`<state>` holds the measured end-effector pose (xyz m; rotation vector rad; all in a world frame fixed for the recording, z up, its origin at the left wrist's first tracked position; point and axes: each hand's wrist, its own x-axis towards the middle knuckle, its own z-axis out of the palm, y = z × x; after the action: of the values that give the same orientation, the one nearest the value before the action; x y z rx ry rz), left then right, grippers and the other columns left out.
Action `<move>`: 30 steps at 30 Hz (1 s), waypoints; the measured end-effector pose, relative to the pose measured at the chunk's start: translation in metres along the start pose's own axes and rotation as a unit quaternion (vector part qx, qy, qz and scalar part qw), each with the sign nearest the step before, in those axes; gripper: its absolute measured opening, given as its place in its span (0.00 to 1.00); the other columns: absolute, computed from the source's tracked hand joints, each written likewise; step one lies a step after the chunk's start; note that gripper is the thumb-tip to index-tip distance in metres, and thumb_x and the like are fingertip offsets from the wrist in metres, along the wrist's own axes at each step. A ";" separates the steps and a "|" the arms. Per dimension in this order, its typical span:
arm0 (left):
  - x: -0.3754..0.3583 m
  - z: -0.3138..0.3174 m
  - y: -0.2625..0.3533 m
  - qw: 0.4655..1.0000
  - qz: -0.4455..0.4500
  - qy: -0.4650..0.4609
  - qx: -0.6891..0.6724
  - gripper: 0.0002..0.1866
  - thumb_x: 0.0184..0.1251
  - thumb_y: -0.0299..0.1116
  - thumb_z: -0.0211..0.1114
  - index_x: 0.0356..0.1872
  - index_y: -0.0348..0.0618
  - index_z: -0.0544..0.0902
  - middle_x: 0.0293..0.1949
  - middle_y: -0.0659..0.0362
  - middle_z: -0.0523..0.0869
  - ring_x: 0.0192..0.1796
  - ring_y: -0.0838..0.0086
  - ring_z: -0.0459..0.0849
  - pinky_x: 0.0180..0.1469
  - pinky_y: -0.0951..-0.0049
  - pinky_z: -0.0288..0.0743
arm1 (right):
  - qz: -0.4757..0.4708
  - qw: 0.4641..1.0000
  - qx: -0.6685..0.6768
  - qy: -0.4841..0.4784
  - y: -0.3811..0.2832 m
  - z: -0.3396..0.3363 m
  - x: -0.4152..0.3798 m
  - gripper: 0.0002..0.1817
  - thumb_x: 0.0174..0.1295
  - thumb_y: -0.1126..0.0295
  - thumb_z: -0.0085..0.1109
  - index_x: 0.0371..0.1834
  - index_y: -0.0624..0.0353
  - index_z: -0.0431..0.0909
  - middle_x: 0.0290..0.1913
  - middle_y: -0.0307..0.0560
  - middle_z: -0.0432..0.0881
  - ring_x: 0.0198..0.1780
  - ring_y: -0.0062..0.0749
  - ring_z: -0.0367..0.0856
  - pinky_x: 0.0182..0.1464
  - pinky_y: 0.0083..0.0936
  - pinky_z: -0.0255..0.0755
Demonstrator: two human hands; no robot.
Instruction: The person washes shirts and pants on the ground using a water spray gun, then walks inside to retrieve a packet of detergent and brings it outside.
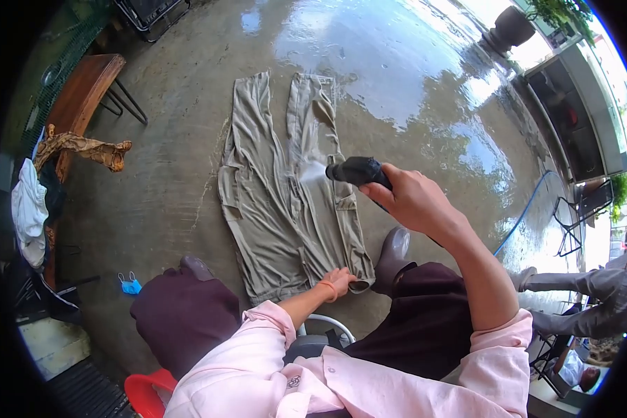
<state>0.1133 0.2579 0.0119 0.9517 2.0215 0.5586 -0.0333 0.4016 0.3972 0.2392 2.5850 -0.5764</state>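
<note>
Olive-grey trousers (265,202) lie spread on the wet concrete floor, legs pointing away from me and waistband near my feet. My right hand (414,198) is wrapped round a black spray nozzle (355,171), held above the right trouser leg. White spray leaves its tip leftward over the cloth. My left hand (338,282), with an orange band at the wrist, touches the trousers near the waistband; its fingers are bent against the fabric edge, and whether they pinch it is too small to tell.
A wooden bench (83,90) with a white cloth (29,209) stands left. A blue mask (129,283) lies on the floor. A blue hose (526,212) runs at the right, near a folding chair (582,209) and another person's grey-clad legs (578,282).
</note>
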 end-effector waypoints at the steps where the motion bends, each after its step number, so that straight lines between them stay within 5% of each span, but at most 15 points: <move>1: -0.001 0.005 0.008 1.000 0.007 0.005 -0.029 0.19 0.58 0.28 0.53 0.49 0.61 0.82 0.46 0.57 0.78 0.52 0.61 0.77 0.54 0.62 0.72 | -0.014 0.998 -0.006 0.056 0.002 0.005 0.005 0.24 0.64 0.47 0.50 0.45 0.59 0.75 0.30 0.59 0.81 0.37 0.55 0.80 0.39 0.43 0.71; 3: -0.001 0.003 0.018 0.996 0.050 0.011 -0.078 0.18 0.59 0.31 0.55 0.51 0.55 0.81 0.47 0.56 0.78 0.53 0.59 0.78 0.55 0.64 0.71 | -0.039 0.988 -0.008 0.151 0.004 0.014 0.010 0.26 0.64 0.47 0.50 0.48 0.60 0.72 0.31 0.59 0.81 0.38 0.56 0.80 0.39 0.44 0.72; 6: 0.014 -0.025 0.016 0.941 -0.021 0.008 -0.337 0.16 0.61 0.40 0.60 0.48 0.47 0.82 0.39 0.52 0.83 0.47 0.60 0.81 0.50 0.66 0.73 | -0.041 0.982 -0.015 0.186 0.005 0.013 0.007 0.25 0.64 0.46 0.50 0.47 0.60 0.74 0.30 0.59 0.81 0.37 0.56 0.80 0.39 0.44 0.71; 8: 0.047 -0.012 -0.025 0.885 -0.046 0.359 -0.293 0.11 0.61 0.37 0.60 0.41 0.46 0.82 0.37 0.50 0.82 0.42 0.55 0.81 0.45 0.62 0.75 | -0.022 0.994 -0.029 0.103 -0.004 0.000 -0.004 0.25 0.63 0.46 0.50 0.46 0.59 0.74 0.29 0.58 0.81 0.37 0.56 0.80 0.38 0.44 0.71; 12: 0.079 -0.086 -0.101 0.706 -0.217 0.619 -0.266 0.08 0.59 0.23 0.58 0.39 0.42 0.80 0.39 0.51 0.79 0.44 0.59 0.79 0.49 0.65 0.73 | -0.044 0.997 -0.023 -0.052 0.003 -0.004 -0.012 0.20 0.63 0.51 0.54 0.44 0.59 0.76 0.23 0.56 0.77 0.27 0.52 0.77 0.32 0.40 0.67; 14: 0.085 -0.116 -0.133 0.692 -0.248 0.614 -0.288 0.10 0.60 0.22 0.57 0.43 0.42 0.79 0.43 0.50 0.78 0.45 0.59 0.80 0.50 0.65 0.74 | -0.039 0.996 -0.026 -0.070 0.000 -0.006 -0.011 0.20 0.64 0.52 0.54 0.45 0.58 0.76 0.22 0.56 0.76 0.26 0.50 0.75 0.31 0.39 0.66; 16: 0.095 -0.131 -0.152 0.691 -0.305 0.576 -0.311 0.13 0.60 0.26 0.59 0.47 0.44 0.78 0.45 0.49 0.78 0.46 0.57 0.80 0.51 0.64 0.74 | -0.030 0.999 0.010 -0.014 -0.005 -0.005 -0.010 0.25 0.62 0.47 0.53 0.46 0.59 0.75 0.27 0.59 0.80 0.35 0.55 0.79 0.37 0.44 0.69; 20: 0.086 -0.152 -0.138 0.795 -0.348 0.440 -0.231 0.19 0.58 0.30 0.62 0.51 0.45 0.74 0.49 0.47 0.77 0.50 0.54 0.78 0.53 0.60 0.72 | -0.043 0.994 0.044 0.089 -0.003 0.000 -0.005 0.24 0.63 0.48 0.53 0.47 0.59 0.75 0.27 0.59 0.80 0.35 0.56 0.79 0.37 0.44 0.69; 26: 0.085 -0.160 -0.153 0.834 -0.361 0.375 -0.181 0.12 0.57 0.24 0.56 0.44 0.43 0.70 0.40 0.43 0.81 0.46 0.47 0.81 0.48 0.56 0.76 | 0.029 0.995 -0.051 -0.077 -0.002 -0.021 -0.004 0.24 0.63 0.49 0.53 0.49 0.58 0.74 0.28 0.60 0.80 0.35 0.57 0.79 0.37 0.44 0.69; 30: 0.063 -0.157 -0.145 0.789 -0.377 0.412 -0.255 0.09 0.53 0.22 0.55 0.37 0.40 0.73 0.39 0.43 0.82 0.40 0.48 0.81 0.45 0.57 0.74 | 0.024 0.993 -0.002 0.114 0.009 -0.011 0.003 0.23 0.63 0.49 0.52 0.46 0.58 0.75 0.27 0.60 0.80 0.34 0.56 0.79 0.37 0.44 0.70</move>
<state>-0.1010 0.2109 -0.0254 -0.5673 2.5164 1.0833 -0.0379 0.4148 0.4010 0.3850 2.7911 -0.5552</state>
